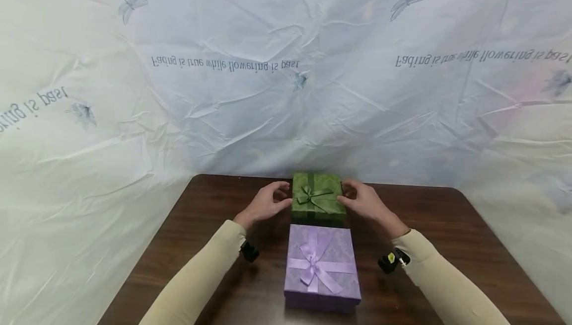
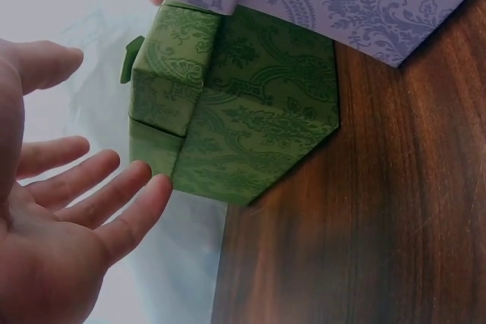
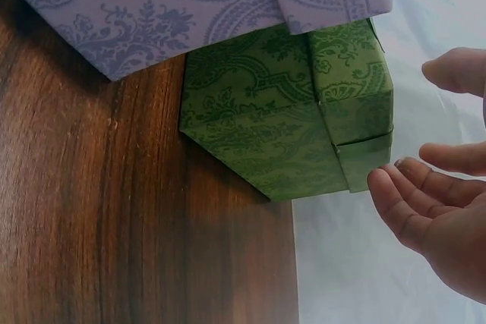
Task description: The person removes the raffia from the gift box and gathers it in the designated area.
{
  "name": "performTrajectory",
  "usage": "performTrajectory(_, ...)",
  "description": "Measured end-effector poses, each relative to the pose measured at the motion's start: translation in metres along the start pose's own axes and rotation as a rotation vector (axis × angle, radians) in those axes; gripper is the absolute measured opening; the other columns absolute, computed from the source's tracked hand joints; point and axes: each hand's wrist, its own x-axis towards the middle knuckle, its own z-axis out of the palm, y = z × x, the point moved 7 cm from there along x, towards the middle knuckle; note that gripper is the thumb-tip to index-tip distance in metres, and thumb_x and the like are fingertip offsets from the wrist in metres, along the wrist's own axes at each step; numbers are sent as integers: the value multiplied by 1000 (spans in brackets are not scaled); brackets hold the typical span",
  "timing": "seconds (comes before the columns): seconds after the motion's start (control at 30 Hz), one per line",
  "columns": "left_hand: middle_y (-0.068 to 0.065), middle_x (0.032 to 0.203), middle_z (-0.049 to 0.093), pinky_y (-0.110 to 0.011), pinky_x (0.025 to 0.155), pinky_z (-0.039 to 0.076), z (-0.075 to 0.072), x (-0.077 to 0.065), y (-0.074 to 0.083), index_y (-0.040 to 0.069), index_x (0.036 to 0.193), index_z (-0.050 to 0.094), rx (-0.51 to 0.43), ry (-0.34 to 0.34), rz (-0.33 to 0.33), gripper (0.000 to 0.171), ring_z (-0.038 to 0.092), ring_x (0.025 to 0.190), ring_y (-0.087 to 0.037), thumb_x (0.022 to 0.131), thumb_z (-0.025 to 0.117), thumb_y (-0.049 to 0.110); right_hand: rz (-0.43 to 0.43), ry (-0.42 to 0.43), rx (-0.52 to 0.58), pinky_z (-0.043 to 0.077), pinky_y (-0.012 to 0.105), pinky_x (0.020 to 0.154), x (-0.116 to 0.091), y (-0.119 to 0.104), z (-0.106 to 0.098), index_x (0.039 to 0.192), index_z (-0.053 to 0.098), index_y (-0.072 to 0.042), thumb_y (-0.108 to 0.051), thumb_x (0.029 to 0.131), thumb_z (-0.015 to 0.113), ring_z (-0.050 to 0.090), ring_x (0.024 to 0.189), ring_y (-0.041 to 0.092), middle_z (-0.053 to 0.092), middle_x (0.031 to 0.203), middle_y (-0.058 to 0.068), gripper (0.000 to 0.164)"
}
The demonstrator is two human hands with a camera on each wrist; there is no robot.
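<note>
A green patterned gift box [image 1: 318, 211] with a green ribbon bow on its lid stands toward the back of the table. My left hand [image 1: 266, 201] is at its left side, fingers spread and thumb near the lid. On the opposite side is my right hand [image 1: 364, 201], its fingertips right at the box's edge. Both wrist views show the left palm [image 2: 61, 256] and the right fingers [image 3: 402, 202] loosely extended beside the lid. Closer to me sits a lilac gift box [image 1: 321, 270] with a lilac ribbon bow, between my forearms and touched by neither hand.
The dark brown wooden table [image 1: 214, 205] has its back edge just behind the green box. A pale wrinkled sheet [image 1: 250, 111] printed with dragonflies and lettering hangs behind it and along both sides. Dark devices [image 1: 249, 251] are strapped at my wrists.
</note>
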Motion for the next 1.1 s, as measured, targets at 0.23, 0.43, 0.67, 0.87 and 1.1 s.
performTrajectory(0.23, -9, 133, 56, -43, 88, 54, 1, 1, -1, 6, 139, 50, 5, 24, -17, 55, 62, 111, -27, 93, 67, 31, 54, 10, -5, 54, 46, 82, 4, 3, 1, 136, 51, -1, -35, 93, 66, 64, 105, 30, 66, 117, 16, 57)
performTrajectory(0.43, -9, 130, 59, -44, 89, 53, 2, 4, -1, 7, 137, 52, 1, 39, -35, 53, 63, 106, -25, 93, 67, 31, 71, 8, 1, 55, 44, 80, 5, 7, 1, 136, 51, 0, -35, 93, 65, 64, 105, 31, 65, 117, 17, 57)
performTrajectory(0.67, -10, 129, 60, -43, 88, 53, 3, 7, -1, 6, 136, 53, -10, 42, -43, 51, 64, 103, -22, 93, 67, 30, 92, 0, 13, 54, 45, 82, 6, 13, 2, 137, 50, -1, -35, 94, 64, 62, 109, 33, 63, 121, 18, 57)
performTrajectory(0.87, -9, 129, 59, -42, 86, 54, 6, 10, -5, 7, 136, 52, -31, 23, -78, 51, 63, 104, -22, 94, 65, 32, 113, -21, 46, 56, 39, 76, 5, 17, 5, 137, 50, 1, -35, 95, 63, 66, 98, 29, 62, 122, 19, 57)
performTrajectory(1.1, -10, 125, 61, -36, 78, 55, 10, 11, -11, 9, 134, 53, -59, 3, -139, 50, 66, 90, -17, 94, 66, 34, 162, -56, 131, 58, 40, 73, 3, 19, 12, 137, 48, 3, -31, 96, 62, 70, 86, 28, 59, 125, 24, 55)
